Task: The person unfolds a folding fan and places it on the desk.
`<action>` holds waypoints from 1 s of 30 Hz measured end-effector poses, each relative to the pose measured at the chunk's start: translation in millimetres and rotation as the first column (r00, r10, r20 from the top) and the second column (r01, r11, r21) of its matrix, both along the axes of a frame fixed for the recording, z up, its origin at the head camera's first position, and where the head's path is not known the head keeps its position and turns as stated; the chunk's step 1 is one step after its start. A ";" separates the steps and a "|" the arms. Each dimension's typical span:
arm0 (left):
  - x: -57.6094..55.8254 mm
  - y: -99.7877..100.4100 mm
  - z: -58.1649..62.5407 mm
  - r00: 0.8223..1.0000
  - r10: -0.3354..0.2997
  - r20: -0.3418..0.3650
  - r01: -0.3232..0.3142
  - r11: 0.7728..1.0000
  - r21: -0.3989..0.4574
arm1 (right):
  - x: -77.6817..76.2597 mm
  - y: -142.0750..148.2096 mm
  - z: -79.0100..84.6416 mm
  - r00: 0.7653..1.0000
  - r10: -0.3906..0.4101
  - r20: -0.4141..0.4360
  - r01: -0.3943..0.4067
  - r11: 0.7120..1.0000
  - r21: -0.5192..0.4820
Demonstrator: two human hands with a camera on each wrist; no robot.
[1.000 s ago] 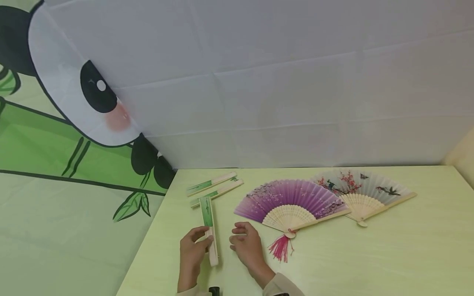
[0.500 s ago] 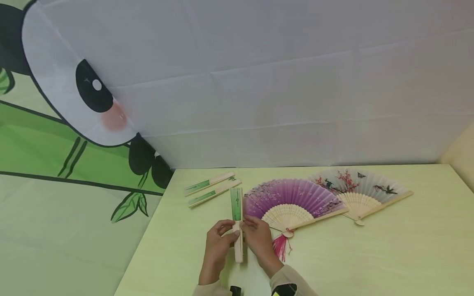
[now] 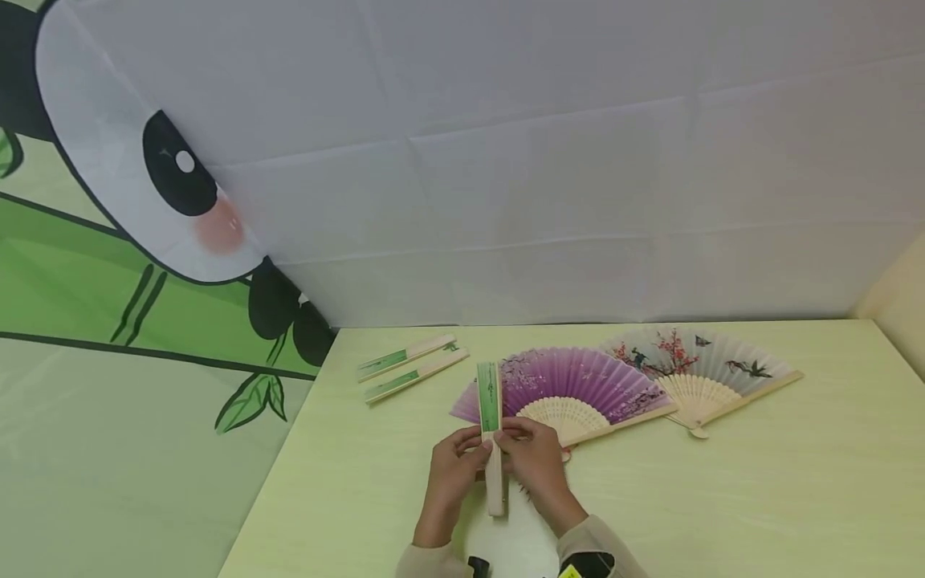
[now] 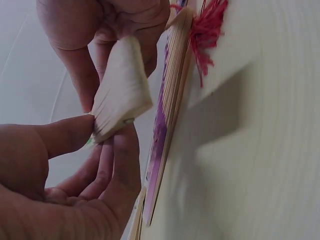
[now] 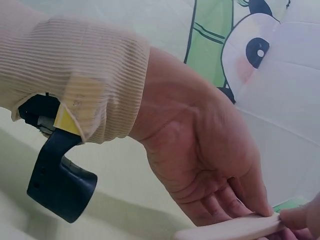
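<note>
A folded hand fan (image 3: 491,401) with green cloth and pale wooden ribs is held up over the table, its green end pointing away. My left hand (image 3: 450,474) pinches it from the left between thumb and fingers. From the right, my right hand (image 3: 538,461) pinches it at about the same height. In the left wrist view the rounded wooden end of the folded fan (image 4: 122,90) faces the camera, with both thumbs on its near side. The right wrist view shows the same wooden end (image 5: 230,229) below my right palm (image 5: 200,135).
Just behind the hands lies an open purple fan (image 3: 578,377), its pink tassel (image 4: 207,30) mostly hidden in the head view. It overlaps an open white fan (image 3: 744,365) with blossoms. Two folded green fans (image 3: 405,357) (image 3: 417,375) lie at the back left of the table (image 3: 723,498).
My left hand has lifted the folded fan and carried it to the right, off the two others. My right hand has come in and grips it too.
</note>
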State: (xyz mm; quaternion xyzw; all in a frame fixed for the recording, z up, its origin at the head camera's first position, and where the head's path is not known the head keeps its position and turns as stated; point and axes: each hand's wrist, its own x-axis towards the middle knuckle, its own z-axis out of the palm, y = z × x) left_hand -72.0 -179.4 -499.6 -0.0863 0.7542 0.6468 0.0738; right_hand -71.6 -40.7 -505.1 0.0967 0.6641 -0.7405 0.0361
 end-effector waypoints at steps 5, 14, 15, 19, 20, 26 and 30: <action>0.8 12.8 -2.5 0.999 0.043 0.026 -0.044 0.998 0.038 | 4.2 14.6 3.2 1.000 -0.024 0.008 0.024 1.000 -0.012; 6.5 25.1 -3.1 0.991 0.127 0.031 -0.131 0.967 0.218 | 7.9 38.0 2.8 0.991 -0.106 0.077 0.111 0.991 -0.071; 7.4 26.0 -2.3 0.991 0.133 0.028 -0.135 0.962 0.238 | 8.4 40.3 3.0 0.990 -0.117 0.083 0.123 0.989 -0.080; 10.8 31.3 2.8 0.987 0.157 0.015 -0.154 0.940 0.306 | 11.3 50.7 7.0 0.983 -0.157 0.095 0.168 0.979 -0.115; 11.6 33.2 4.3 0.986 0.163 0.015 -0.159 0.934 0.319 | 12.3 53.9 8.6 0.981 -0.169 0.095 0.180 0.976 -0.124; 16.9 46.8 9.3 0.982 0.188 0.021 -0.180 0.895 0.409 | 16.9 76.3 13.2 0.962 -0.247 0.114 0.263 0.950 -0.169; 19.6 55.6 7.6 0.982 0.187 0.015 -0.172 0.867 0.468 | 18.6 90.3 12.4 0.950 -0.279 0.137 0.302 0.934 -0.189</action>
